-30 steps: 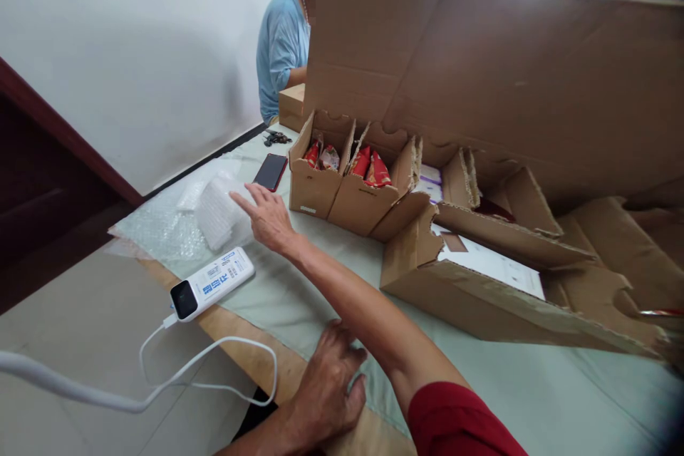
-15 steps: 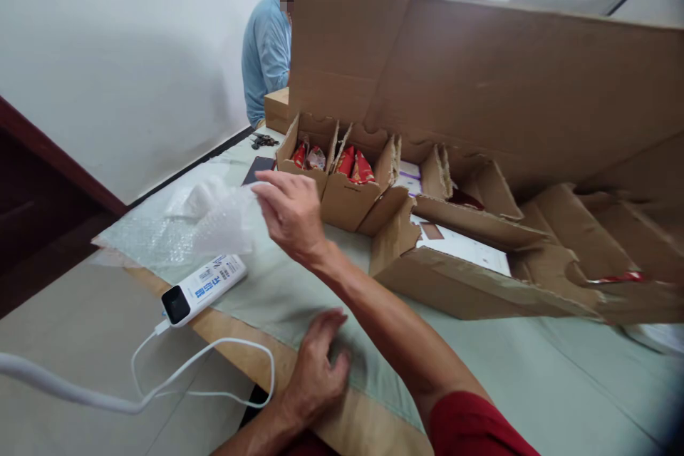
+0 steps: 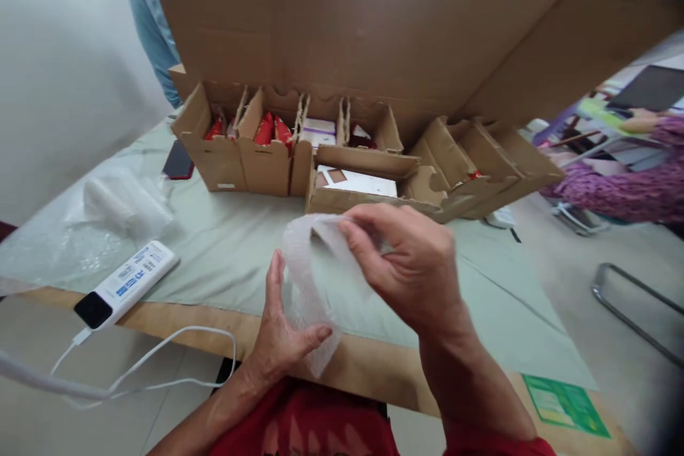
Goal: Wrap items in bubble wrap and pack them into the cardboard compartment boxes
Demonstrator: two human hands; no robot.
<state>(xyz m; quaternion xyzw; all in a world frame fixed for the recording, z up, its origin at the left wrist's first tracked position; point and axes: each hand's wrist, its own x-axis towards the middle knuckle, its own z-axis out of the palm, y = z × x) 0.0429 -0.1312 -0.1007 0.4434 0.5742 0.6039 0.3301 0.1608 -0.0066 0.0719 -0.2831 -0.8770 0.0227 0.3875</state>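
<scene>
Above the table's front edge my right hand point(image 3: 406, 263) pinches the upper edge of a translucent piece of bubble wrap point(image 3: 315, 278), which hangs down in a curved, folded shape. My left hand point(image 3: 281, 331) is on its left side, thumb and fingers spread apart. The left thumb lies across the lower part of the wrap, and I cannot tell how firmly it touches. More loose bubble wrap point(image 3: 122, 206) lies crumpled on the table to the left. Behind my hands stands a cardboard organizer point(image 3: 267, 174) with several compartments.
Red packets point(image 3: 272, 130) and a white box point(image 3: 363, 183) sit in compartments. A white power bank point(image 3: 128, 281) with a cable hangs over the front edge; a phone point(image 3: 179, 160) lies behind. Two people are nearby: a blue sleeve point(image 3: 152, 21), a purple sleeve point(image 3: 614, 182).
My right hand has come from the loose bubble wrap to the middle with one piece in it. My left hand has risen and opened beside it. The view has turned right.
</scene>
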